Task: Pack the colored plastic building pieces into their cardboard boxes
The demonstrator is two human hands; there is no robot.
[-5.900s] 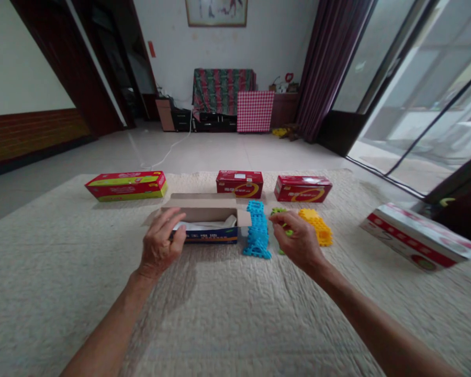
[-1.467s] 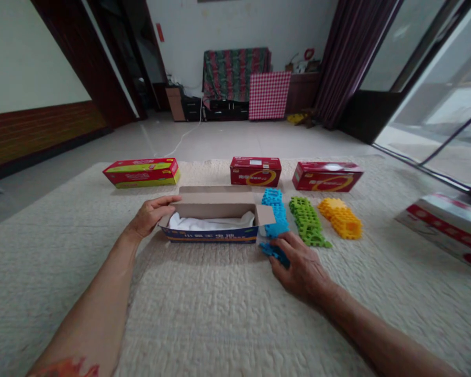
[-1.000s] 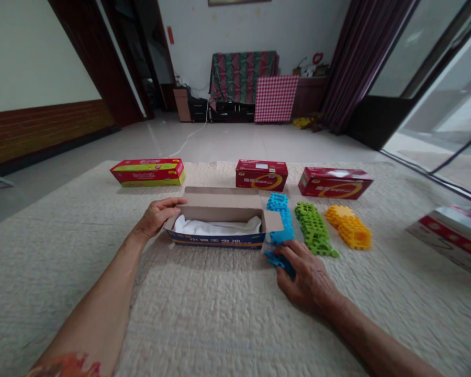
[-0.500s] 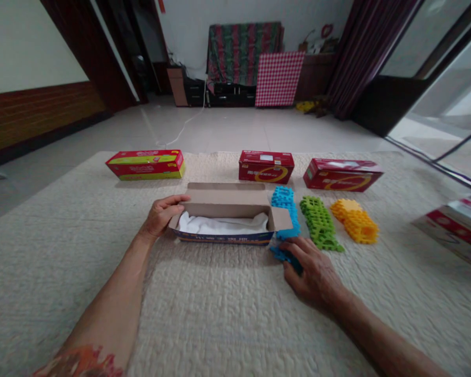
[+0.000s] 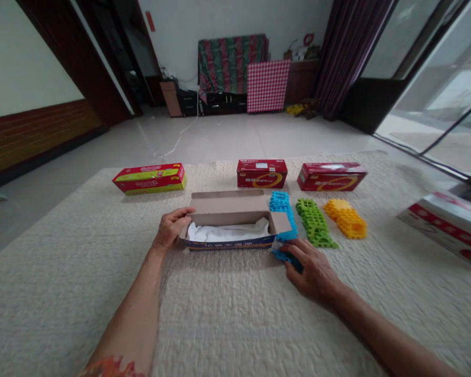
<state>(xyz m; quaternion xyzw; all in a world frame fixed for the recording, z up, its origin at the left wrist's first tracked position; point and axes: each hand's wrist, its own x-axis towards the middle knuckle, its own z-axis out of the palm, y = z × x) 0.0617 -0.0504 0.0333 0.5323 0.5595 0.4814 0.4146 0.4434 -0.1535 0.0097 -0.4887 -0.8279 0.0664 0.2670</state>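
Note:
An open cardboard box (image 5: 231, 244) with blue printed sides stands in front of me, its lid flap raised at the back and a side flap folded out to the right. White cloth (image 5: 227, 231) lies inside it. My left hand (image 5: 173, 229) grips the box's left end, thumb and fingers closed on the edge. Just right of the box, my right hand (image 5: 312, 269) has its fingers on a blue plastic interlocking piece (image 5: 284, 255), partly hidden under the palm. Beyond that hand is a row of blue interlocking pieces (image 5: 284, 214).
Green pieces (image 5: 316, 222) and yellow pieces (image 5: 347, 219) lie to the right. Behind stand a red-yellow box (image 5: 151, 178), a red box (image 5: 262, 174) and another red box (image 5: 332, 177). A white-red box (image 5: 451, 225) is at far right. Everything rests on a quilted mat (image 5: 220, 314).
The camera view has shifted slightly, so the scene sits differently in the picture. Both hands keep the same places, on the box's left end and the blue piece.

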